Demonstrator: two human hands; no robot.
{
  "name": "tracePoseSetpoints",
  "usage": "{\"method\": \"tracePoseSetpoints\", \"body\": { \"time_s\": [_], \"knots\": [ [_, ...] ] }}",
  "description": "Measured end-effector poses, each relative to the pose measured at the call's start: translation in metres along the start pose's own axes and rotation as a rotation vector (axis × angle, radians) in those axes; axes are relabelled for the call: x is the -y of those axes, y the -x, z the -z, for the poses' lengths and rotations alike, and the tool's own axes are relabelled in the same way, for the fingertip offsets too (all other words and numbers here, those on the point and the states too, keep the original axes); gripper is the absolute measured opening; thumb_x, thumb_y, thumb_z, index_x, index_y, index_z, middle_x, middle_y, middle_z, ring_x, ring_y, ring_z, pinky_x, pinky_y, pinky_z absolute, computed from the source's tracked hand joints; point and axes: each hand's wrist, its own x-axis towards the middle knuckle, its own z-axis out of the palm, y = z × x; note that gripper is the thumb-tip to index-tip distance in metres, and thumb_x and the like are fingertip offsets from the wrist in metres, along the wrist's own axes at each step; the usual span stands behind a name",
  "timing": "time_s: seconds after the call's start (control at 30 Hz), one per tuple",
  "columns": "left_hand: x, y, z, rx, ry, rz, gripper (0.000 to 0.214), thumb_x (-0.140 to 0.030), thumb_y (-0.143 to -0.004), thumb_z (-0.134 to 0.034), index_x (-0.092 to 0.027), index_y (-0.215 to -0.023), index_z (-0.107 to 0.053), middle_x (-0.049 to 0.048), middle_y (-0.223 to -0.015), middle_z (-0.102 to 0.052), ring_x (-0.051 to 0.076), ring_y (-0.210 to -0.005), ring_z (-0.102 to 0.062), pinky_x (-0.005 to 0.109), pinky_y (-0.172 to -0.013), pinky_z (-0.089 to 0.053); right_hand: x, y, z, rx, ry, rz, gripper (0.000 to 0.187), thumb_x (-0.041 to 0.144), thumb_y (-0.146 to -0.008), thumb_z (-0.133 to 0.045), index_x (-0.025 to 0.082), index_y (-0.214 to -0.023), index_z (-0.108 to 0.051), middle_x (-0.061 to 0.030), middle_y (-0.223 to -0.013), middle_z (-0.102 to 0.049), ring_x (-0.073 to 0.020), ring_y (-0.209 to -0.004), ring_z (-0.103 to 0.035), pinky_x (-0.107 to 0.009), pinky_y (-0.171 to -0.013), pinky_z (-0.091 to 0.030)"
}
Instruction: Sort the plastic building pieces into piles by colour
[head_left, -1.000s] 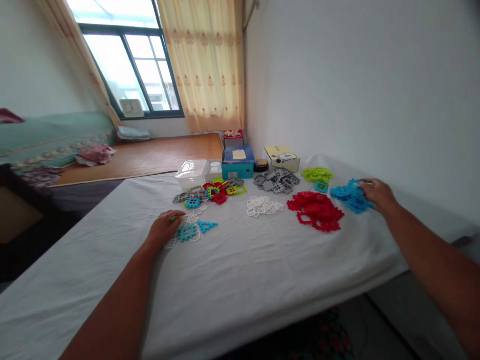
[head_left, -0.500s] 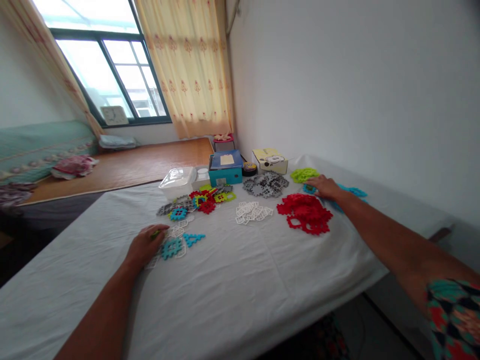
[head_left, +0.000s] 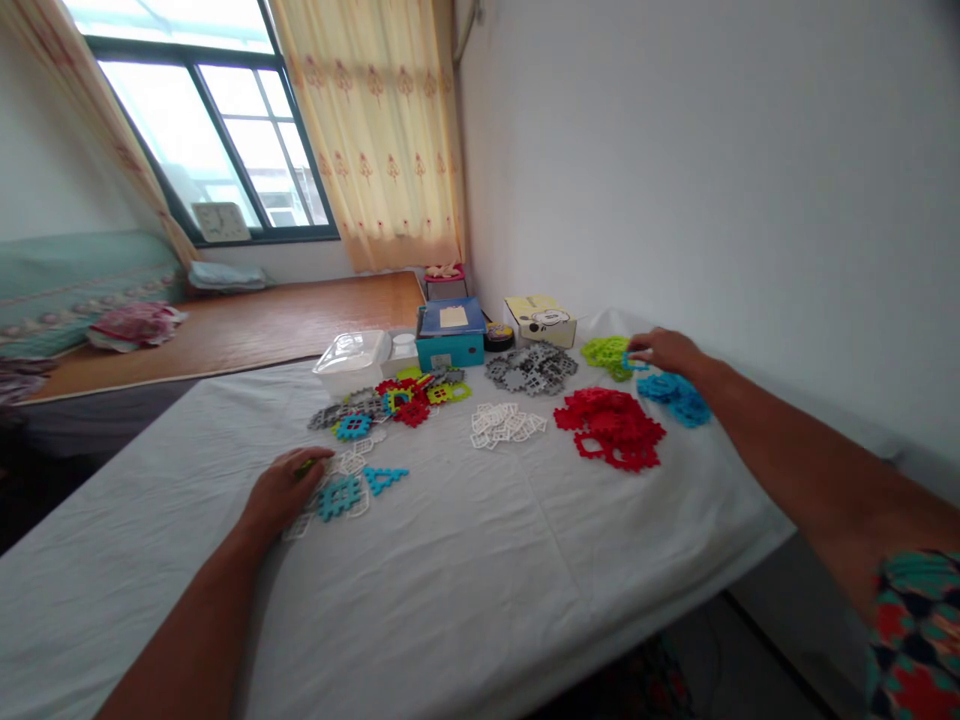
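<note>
My left hand (head_left: 285,492) rests on the cloth at the left, closed on a small yellow-green building piece (head_left: 304,467). Close to its fingers lie white frame pieces (head_left: 363,447), a teal square piece (head_left: 340,496) and a blue triangular piece (head_left: 385,479). Over at the right, my right hand (head_left: 667,352) pinches a blue building piece (head_left: 637,364) between the green pile (head_left: 606,355) and the blue pile (head_left: 675,398). A red pile (head_left: 611,428) sits nearer to me, below that hand.
A mixed-colour heap (head_left: 409,398) lies left of centre, with a grey pile (head_left: 532,369) and a white pile (head_left: 508,426) to its right. Behind stand a clear plastic box (head_left: 351,362), a blue box (head_left: 451,333) and a yellow box (head_left: 540,320). The wall borders the table's right.
My right hand has lifted slightly and moved right, showing the blue piece in its fingers and uncovering the blue pile. My left hand stays by the white frames, its piece still held.
</note>
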Motion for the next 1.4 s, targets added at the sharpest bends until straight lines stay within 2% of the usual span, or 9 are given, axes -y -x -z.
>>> {"method": "tracePoseSetpoints", "body": {
  "time_s": [0.1,0.2,0.37,0.53,0.73,0.87,1.1,1.23,1.4],
  "knots": [
    [0.002,-0.001,-0.003,-0.002,0.008,-0.006,0.042,-0.051,-0.078,-0.043,-0.025,-0.096,-0.07,0.0063,-0.105,-0.071,0.027,-0.099,-0.064,0.038,-0.091,-0.049,-0.038,0.016,0.012,-0.013,-0.164,-0.231,0.025,0.035,-0.084,-0.055,0.018,-0.092,-0.071,-0.0064,-0.083,-0.074,-0.0187,-0.078,-0.064,-0.026,-0.066,-0.042],
    [0.005,-0.004,-0.005,0.005,0.004,-0.013,0.042,-0.05,-0.079,-0.043,-0.024,-0.098,-0.07,0.0067,-0.105,-0.071,0.026,-0.099,-0.064,0.038,-0.092,-0.049,-0.063,0.04,0.01,0.084,-0.188,-0.288,0.018,0.03,-0.079,-0.059,0.017,-0.077,-0.071,-0.0074,-0.08,-0.074,-0.02,-0.075,-0.064,-0.028,-0.065,-0.043],
    [0.007,-0.003,-0.002,-0.068,-0.022,0.007,0.043,-0.046,-0.082,-0.041,-0.022,-0.102,-0.07,0.0078,-0.11,-0.069,0.025,-0.105,-0.061,0.039,-0.099,-0.044,-0.049,0.052,-0.001,-0.053,-0.111,-0.314,0.025,0.028,-0.082,-0.056,0.014,-0.097,-0.069,-0.0193,-0.106,-0.069,-0.0284,-0.085,-0.062,-0.04,-0.074,-0.043],
    [-0.002,0.003,-0.003,-0.001,0.046,0.025,0.049,-0.048,-0.085,-0.038,-0.016,-0.107,-0.068,0.0109,-0.112,-0.068,0.023,-0.108,-0.06,0.039,-0.101,-0.043,0.068,0.025,-0.005,-0.186,-0.188,-0.009,0.025,0.031,-0.085,-0.053,0.022,-0.102,-0.068,-0.0119,-0.102,-0.07,-0.0275,-0.084,-0.063,-0.039,-0.074,-0.046],
    [-0.035,0.009,-0.014,0.129,0.209,-0.173,0.042,-0.045,-0.082,-0.052,-0.019,-0.111,-0.068,0.0108,-0.123,-0.062,0.024,-0.118,-0.054,0.04,-0.107,-0.039,0.285,0.05,-0.004,0.012,-0.463,0.615,0.026,0.028,-0.089,-0.049,0.022,-0.105,-0.067,-0.0058,-0.104,-0.069,-0.017,-0.081,-0.064,-0.03,-0.08,-0.047],
    [-0.047,0.01,-0.013,0.182,0.397,-0.272,0.04,-0.042,-0.082,-0.056,-0.02,-0.113,-0.066,0.0092,-0.124,-0.061,0.022,-0.118,-0.054,0.037,-0.107,-0.039,0.376,0.054,-0.011,0.088,-0.527,0.771,0.022,0.024,-0.089,-0.053,0.021,-0.105,-0.067,-0.0064,-0.103,-0.068,-0.015,-0.078,-0.064,-0.028,-0.079,-0.047],
    [-0.019,0.005,-0.008,-0.136,0.286,-0.036,0.033,-0.028,-0.076,-0.06,-0.019,-0.107,-0.068,0.009,-0.117,-0.062,0.023,-0.113,-0.056,0.04,-0.105,-0.041,0.441,0.024,-0.038,0.169,-0.436,0.667,0.026,0.027,-0.081,-0.067,0.016,-0.104,-0.069,-0.0119,-0.106,-0.066,-0.0194,-0.093,-0.063,-0.027,-0.082,-0.045],
    [-0.009,0.008,-0.009,-0.048,0.221,-0.033,0.037,-0.03,-0.074,-0.063,-0.018,-0.108,-0.069,0.0101,-0.116,-0.063,0.024,-0.112,-0.057,0.039,-0.104,-0.042,0.44,0.021,-0.047,0.225,-0.494,0.601,0.012,0.024,-0.078,-0.068,0.016,-0.088,-0.069,-0.0072,-0.092,-0.067,-0.0162,-0.08,-0.063,-0.024,-0.071,-0.046],
    [-0.015,0.009,-0.011,-0.014,0.23,-0.053,0.034,-0.037,-0.084,-0.05,-0.019,-0.105,-0.069,0.0089,-0.112,-0.066,0.022,-0.109,-0.059,0.037,-0.102,-0.043,0.436,0.034,-0.047,0.107,-0.446,0.623,0.028,0.024,-0.083,-0.059,0.018,-0.11,-0.063,-0.0082,-0.096,-0.068,-0.0177,-0.084,-0.063,-0.026,-0.075,-0.046]
  ]
}}
